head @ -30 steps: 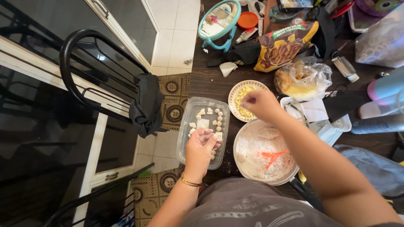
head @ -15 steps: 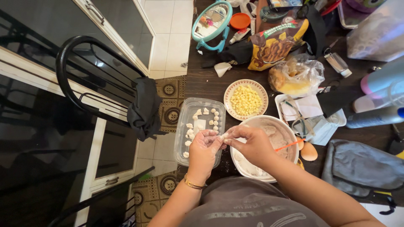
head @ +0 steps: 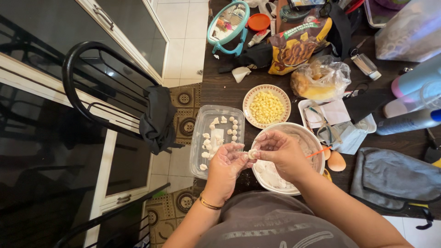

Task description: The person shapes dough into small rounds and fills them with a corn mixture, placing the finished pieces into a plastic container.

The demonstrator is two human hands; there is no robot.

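Above the near edge of the dark wooden tabletop (head: 227,89), my left hand (head: 226,161) and my right hand (head: 281,150) meet, both dusted with flour. The fingers (head: 260,151) of the right hand are pinched on a small pale dough ball (head: 252,154), and the left fingers (head: 237,151) curl in and touch it from the other side. The ball hangs between the two containers nearest me.

To the left stands a clear rectangular plastic tub (head: 200,124). It holds a scatter of small white dough pieces (head: 233,127), round ones in a loose column at the right and a few larger, irregular ones at the left.

To the right, partly under my right hand, sits a round metal bowl (head: 307,133) filled with white flour; an orange plastic utensil (head: 316,152) leans on its rim.

Beyond both lies a small round patterned plate (head: 267,106) heaped with pale yellow cubes, possibly cheese; I cannot tell for certain.

A brown egg (head: 336,161) lies just beside the bowl on its right. Further back are a clear plastic bag (head: 320,79) of yellowish contents and a brown and yellow snack packet (head: 296,43).
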